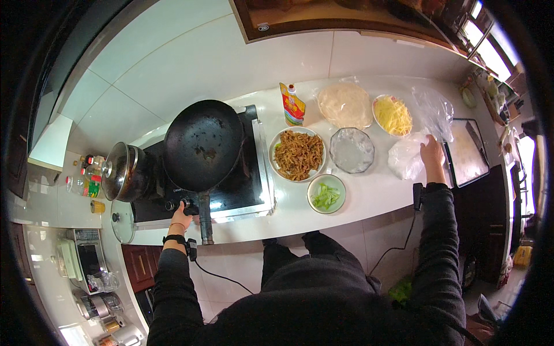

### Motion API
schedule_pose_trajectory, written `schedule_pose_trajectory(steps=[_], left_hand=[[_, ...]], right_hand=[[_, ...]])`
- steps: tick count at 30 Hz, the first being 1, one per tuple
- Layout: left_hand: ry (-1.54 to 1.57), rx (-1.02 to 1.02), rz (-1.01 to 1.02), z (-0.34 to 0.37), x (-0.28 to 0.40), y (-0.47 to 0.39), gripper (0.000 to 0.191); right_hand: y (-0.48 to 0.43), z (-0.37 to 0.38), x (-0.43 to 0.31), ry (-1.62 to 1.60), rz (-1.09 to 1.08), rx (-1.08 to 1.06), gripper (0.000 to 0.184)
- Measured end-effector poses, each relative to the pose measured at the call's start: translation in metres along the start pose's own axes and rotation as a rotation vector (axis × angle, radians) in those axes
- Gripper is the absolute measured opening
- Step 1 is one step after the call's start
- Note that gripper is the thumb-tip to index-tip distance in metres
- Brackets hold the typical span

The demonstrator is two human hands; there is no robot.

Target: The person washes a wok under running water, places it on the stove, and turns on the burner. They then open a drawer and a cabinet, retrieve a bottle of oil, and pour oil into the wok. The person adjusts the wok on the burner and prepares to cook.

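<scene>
My left hand [180, 218] has its fingers on a control knob [186, 202] at the front of the black gas stove [242, 190]. Beside that hand, the handle of an iron wok [203, 147] points towards me over the counter's edge; dark patches mark the wok's inside. Far to the right, my right hand [432, 155] grips the side of a plastic bag [407, 158] with something white in it. Another clear plastic bag [433, 106] lies just behind this hand. The right fingertips are partly hidden.
Between stove and bags stand plates of cooked meat strips [298, 155] and yellow shreds [393, 115], a glass bowl [352, 150], sliced scallions [326, 197], wrapped flat wrappers [344, 105] and a sauce pouch [293, 106]. A knife [475, 136] lies on a cutting board [465, 151]. A lidded pot [123, 171] occupies the left.
</scene>
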State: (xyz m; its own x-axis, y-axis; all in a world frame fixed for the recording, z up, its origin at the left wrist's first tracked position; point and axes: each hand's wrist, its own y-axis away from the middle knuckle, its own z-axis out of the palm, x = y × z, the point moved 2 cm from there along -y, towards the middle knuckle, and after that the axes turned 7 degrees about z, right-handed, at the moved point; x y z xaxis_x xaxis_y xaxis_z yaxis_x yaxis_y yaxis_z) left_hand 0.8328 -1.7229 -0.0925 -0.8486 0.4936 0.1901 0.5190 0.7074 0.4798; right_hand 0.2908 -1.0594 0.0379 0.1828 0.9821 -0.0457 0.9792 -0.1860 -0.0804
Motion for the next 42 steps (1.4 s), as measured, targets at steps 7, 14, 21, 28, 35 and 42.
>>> schedule_pose_trajectory(steps=[7,14,21,28,35,42], left_hand=[[0.091,0.15,0.06,0.005,-0.004,0.032,0.07],[0.087,0.221,0.039,0.043,-0.022,0.118,0.056],[0.2,0.077,0.029,0.108,0.003,0.183,0.042],[0.55,-0.05,0.425,0.117,0.116,0.207,0.033],[0.561,-0.138,0.569,0.074,0.224,0.185,0.033],[0.542,-0.208,0.633,0.057,0.282,0.169,0.033]], right_hand=[[0.088,0.009,-0.103,-0.273,-0.789,0.024,0.03],[0.167,0.06,-0.177,-0.076,-1.454,-0.122,0.023],[0.155,0.065,-0.175,0.328,-1.464,-0.145,0.019],[0.155,0.077,-0.18,0.212,-1.327,-0.301,0.012],[0.156,0.101,-0.203,0.099,-1.273,-0.512,0.028],[0.153,0.118,-0.192,-0.093,-1.271,-0.514,0.024]])
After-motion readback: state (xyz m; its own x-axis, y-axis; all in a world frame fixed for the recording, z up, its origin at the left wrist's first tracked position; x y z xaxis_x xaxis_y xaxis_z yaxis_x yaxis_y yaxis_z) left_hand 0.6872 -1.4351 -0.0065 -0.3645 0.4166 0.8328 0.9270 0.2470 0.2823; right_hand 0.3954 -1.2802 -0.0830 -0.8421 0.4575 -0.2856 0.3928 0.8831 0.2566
